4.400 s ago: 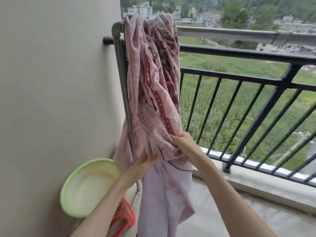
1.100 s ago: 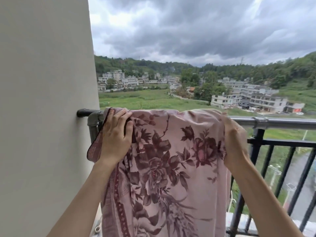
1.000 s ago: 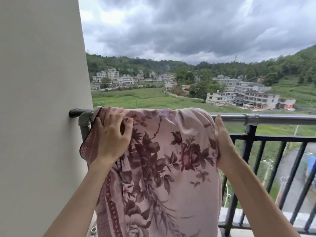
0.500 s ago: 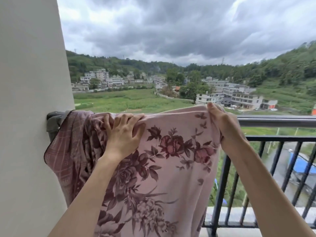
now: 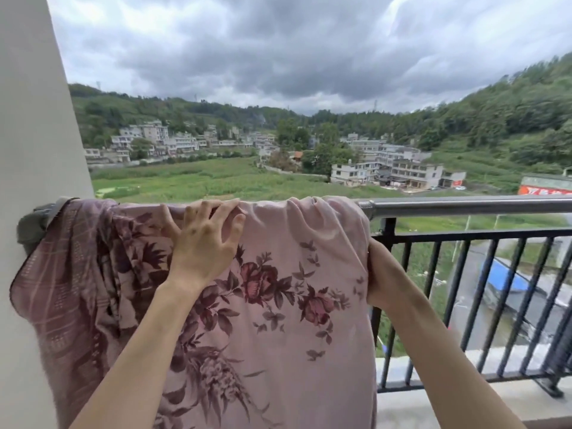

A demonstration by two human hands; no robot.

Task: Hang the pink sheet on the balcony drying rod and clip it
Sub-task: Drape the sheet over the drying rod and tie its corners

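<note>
Since half a second ago the pink sheet [image 5: 278,305] has been drawn further rightward along the drying rod [image 5: 464,205], and the right hand [image 5: 382,274] has dropped from the top of the fold to the sheet's right edge, below the rod. Across the rod's left end the cloth lies draped, its long axis running with the rod; bunched folds crowd toward the wall [image 5: 31,119], left of the left hand [image 5: 204,243], while bare rod stretches away to the right of the right hand. That hand is the nearer one to the free length, so any further spreading would likely go its way. As for the grip: the left hand's fingers are spread and hooked over the top of the fold, pressing cloth against the rod; the right hand holds the hanging edge, though its fingers are hidden behind the cloth, so I cannot tell how tightly they close. No clip is in sight yet.
</note>
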